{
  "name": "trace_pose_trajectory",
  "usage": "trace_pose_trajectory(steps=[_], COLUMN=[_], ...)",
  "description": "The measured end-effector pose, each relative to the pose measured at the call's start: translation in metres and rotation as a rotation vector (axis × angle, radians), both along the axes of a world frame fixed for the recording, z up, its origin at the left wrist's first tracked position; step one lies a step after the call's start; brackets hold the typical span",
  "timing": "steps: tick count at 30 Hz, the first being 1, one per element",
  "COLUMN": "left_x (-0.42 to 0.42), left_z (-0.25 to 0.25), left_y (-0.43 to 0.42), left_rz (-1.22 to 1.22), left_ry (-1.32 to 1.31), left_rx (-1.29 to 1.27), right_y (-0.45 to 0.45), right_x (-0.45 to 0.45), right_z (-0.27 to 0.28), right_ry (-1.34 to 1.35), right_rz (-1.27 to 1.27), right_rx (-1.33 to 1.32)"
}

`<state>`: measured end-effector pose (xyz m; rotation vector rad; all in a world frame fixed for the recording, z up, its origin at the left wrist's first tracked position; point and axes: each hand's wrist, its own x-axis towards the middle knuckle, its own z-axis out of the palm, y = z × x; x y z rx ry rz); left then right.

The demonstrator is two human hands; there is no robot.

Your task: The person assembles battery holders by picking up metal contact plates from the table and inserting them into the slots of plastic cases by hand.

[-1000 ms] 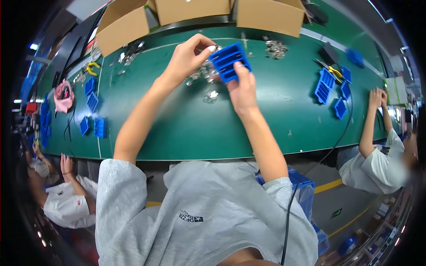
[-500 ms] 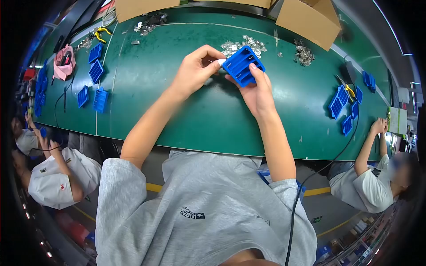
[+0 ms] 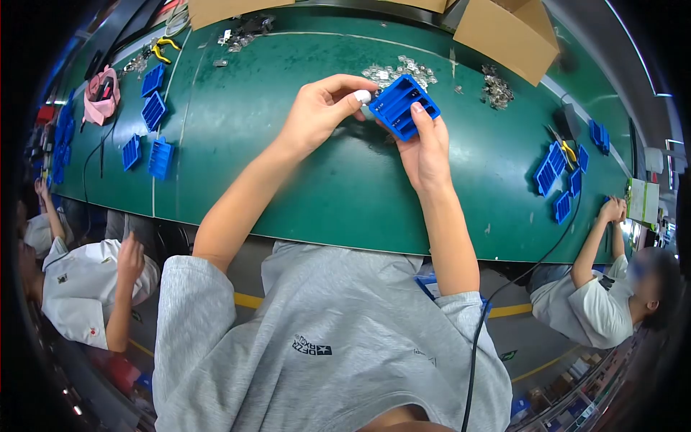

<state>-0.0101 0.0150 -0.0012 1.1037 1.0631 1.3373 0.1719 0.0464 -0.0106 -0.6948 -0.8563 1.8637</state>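
Observation:
A blue slotted tray [image 3: 396, 106] is tilted in my right hand [image 3: 426, 153], with the thumb over its front and the fingers behind it. My left hand [image 3: 320, 111] is closed in a pinch at the tray's left edge, a white cover on one fingertip. What the pinch holds is too small to make out. Behind the tray lies a pile of small clear and metal pieces [image 3: 425, 73] on the green table [image 3: 324, 198].
Blue trays [image 3: 153, 111] and yellow-handled pliers [image 3: 164, 50] lie at the left, near a pink bag [image 3: 101, 97]. More trays [image 3: 551, 169] and a black cable are at the right. A cardboard box [image 3: 507, 39] stands behind. Co-workers sit at both sides.
The view has shifted since a second ago, so the boxes show less. The tray has turned in my right hand, and my left hand stays at its left edge. The left co-worker's hand has risen.

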Motion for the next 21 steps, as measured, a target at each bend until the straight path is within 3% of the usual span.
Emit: trace_pose_trajectory(steps=[16, 19, 21], left_x=[-0.018, -0.020, -0.022], left_z=[-0.011, -0.010, -0.012], left_y=[0.006, 0.005, 0.005], left_rz=[-0.133, -0.205, -0.192], left_ry=[0.113, -0.112, -0.120], left_rx=[-0.226, -0.332, -0.340], right_y=[0.000, -0.001, -0.002], right_x=[0.001, 0.001, 0.000], right_z=[-0.007, -0.007, -0.005], right_ry=[-0.059, -0.063, -0.048], right_rz=[0.001, 0.006, 0.002], right_rx=[0.034, 0.022, 0.013])
